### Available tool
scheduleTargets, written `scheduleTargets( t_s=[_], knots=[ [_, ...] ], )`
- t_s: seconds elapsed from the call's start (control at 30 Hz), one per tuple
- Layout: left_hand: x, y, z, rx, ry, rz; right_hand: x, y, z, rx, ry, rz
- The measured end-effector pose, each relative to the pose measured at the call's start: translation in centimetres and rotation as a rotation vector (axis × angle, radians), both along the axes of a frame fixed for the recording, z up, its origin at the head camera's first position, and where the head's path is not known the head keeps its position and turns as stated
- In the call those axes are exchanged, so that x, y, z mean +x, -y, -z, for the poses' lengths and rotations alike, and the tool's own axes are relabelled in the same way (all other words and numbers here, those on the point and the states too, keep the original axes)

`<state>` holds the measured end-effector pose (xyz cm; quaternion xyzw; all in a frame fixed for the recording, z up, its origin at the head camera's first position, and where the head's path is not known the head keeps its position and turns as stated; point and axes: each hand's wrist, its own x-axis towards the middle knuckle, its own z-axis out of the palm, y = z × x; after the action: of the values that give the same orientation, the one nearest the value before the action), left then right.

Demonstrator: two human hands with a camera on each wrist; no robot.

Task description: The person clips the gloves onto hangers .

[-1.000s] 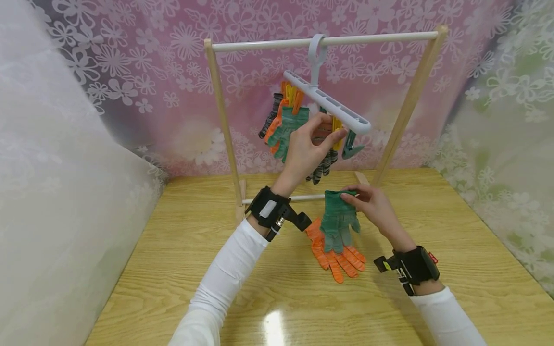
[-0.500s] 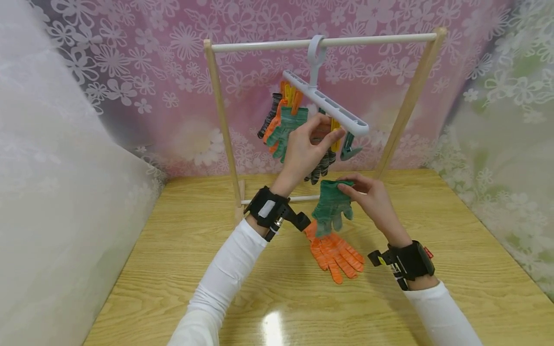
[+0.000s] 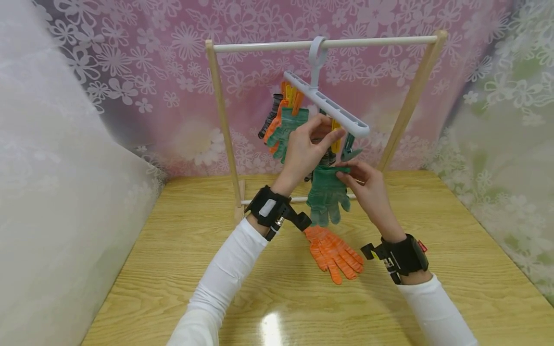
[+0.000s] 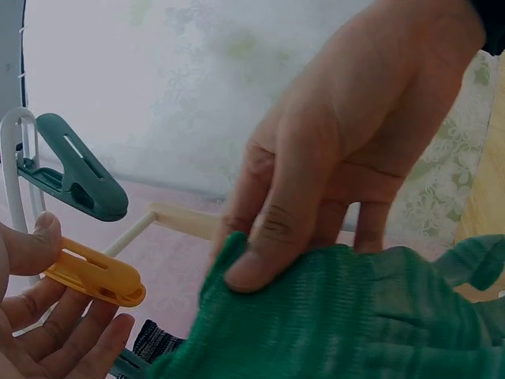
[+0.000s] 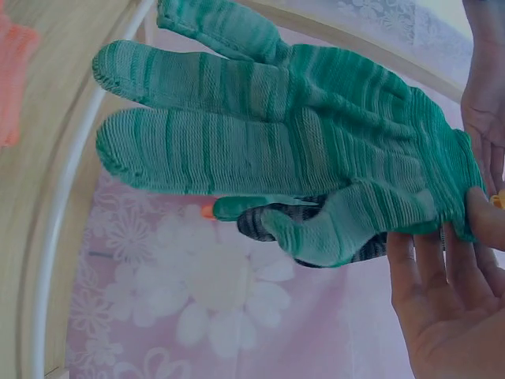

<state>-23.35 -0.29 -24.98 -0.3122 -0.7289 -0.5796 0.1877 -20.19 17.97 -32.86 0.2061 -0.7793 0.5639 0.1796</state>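
My left hand (image 3: pixel 303 149) pinches a yellow clothespin (image 4: pixel 99 278) that hangs under the near half of a light grey hanger (image 3: pixel 333 109). Held at its cuff between the thumb and fingers of my right hand (image 3: pixel 365 187) is a green knit glove (image 5: pixel 339 134). It dangles fingers-down just below the yellow clothespin and apart from it. A dark green clothespin (image 4: pixel 83 170) hangs at the hanger's near end with nothing in it. Behind my left hand a black-and-grey glove (image 5: pixel 296 219) is mostly hidden.
An orange glove (image 3: pixel 333 252) lies on the wooden table (image 3: pixel 182 269) below the green one. At the hanger's far end, clothespins hold another green glove (image 3: pixel 289 127), an orange glove and a dark one. The hanger hooks over the white bar (image 3: pixel 268 45) of a wooden-post rack.
My right hand has lifted the green glove up and leftward, from above the orange glove to just beneath the yellow clothespin. My left hand has stayed at the yellow clothespin.
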Motion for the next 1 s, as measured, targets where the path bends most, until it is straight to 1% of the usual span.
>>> scheduleTargets(
  t_s=[0.1,0.2,0.43,0.7,1.0],
  knots=[
    [0.1,0.0,0.1,0.006,-0.003,-0.009,0.0,0.3,-0.3,-0.038,-0.009,0.026],
    [0.1,0.0,0.1,0.013,-0.004,-0.018,-0.1,0.6,-0.7,-0.055,-0.033,0.05],
    [0.0,0.0,-0.1,0.025,0.001,-0.027,-0.3,1.2,-1.6,-0.063,-0.076,0.111],
    [0.0,0.0,0.0,0.028,-0.003,-0.041,-0.4,1.9,-2.2,-0.134,-0.085,0.119],
    [-0.1,0.0,0.0,0.033,-0.003,-0.054,-0.5,2.2,-2.2,-0.125,-0.084,0.149]
  ],
)
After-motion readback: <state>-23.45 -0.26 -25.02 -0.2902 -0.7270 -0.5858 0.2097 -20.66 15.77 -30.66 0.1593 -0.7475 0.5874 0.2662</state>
